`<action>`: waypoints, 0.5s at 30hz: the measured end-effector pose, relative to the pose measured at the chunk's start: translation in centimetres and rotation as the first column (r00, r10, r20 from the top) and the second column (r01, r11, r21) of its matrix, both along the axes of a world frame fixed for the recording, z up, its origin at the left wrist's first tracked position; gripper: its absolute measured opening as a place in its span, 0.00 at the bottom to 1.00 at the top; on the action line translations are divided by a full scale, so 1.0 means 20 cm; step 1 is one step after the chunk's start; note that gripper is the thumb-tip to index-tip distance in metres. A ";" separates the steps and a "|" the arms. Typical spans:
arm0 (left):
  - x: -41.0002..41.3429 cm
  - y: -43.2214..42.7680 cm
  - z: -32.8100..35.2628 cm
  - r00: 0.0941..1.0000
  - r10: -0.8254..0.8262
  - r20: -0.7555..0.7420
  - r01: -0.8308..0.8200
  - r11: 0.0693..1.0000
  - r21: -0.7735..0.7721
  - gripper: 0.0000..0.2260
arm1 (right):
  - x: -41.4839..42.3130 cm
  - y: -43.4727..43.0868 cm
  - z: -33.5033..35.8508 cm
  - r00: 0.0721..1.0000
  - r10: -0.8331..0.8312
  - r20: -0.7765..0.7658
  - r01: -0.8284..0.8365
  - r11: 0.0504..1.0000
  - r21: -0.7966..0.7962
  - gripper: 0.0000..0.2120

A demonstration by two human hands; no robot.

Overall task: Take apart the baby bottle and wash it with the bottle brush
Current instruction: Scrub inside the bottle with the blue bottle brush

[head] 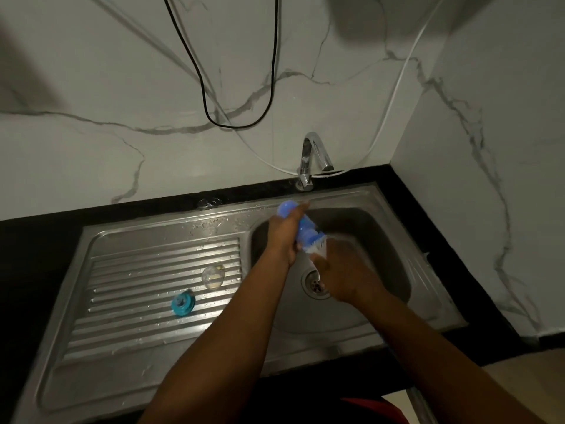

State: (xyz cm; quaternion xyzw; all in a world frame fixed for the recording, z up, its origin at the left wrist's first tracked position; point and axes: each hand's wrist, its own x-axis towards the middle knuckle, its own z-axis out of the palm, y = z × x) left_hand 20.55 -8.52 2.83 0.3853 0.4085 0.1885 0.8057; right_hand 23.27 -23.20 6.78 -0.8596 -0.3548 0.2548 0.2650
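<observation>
Above the steel sink basin [382, 240], your left hand [282, 237] grips the translucent blue plastic bottle [305, 229] and your right hand [342, 270] grasps the white-bristled brush [318, 247]. If you scrub hard, the wet bottle may slip loose.

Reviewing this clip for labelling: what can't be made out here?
Head view only:
1. White-bristled bottle brush: motion-blurred, handle hidden by the right hand.
2. Translucent blue baby bottle: middle covered by the left hand.
3. Clear rounded plastic piece on the steel draining board: too dim to identify.
</observation>
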 end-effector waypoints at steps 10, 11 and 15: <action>-0.01 0.00 0.07 0.998 -0.049 0.032 0.049 0.999 -0.017 0.13 | -0.01 0.03 0.06 0.993 -0.050 -0.106 0.031 0.983 -0.178 0.13; 0.00 -0.01 0.07 0.999 -0.044 0.005 0.044 0.999 -0.028 0.13 | -0.02 0.04 0.05 0.996 -0.065 -0.060 0.051 0.978 -0.204 0.13; -0.04 -0.02 0.09 0.988 -0.050 0.146 0.081 0.974 -0.213 0.14 | -0.04 0.02 0.15 0.368 -0.014 -0.930 0.346 0.930 0.123 0.16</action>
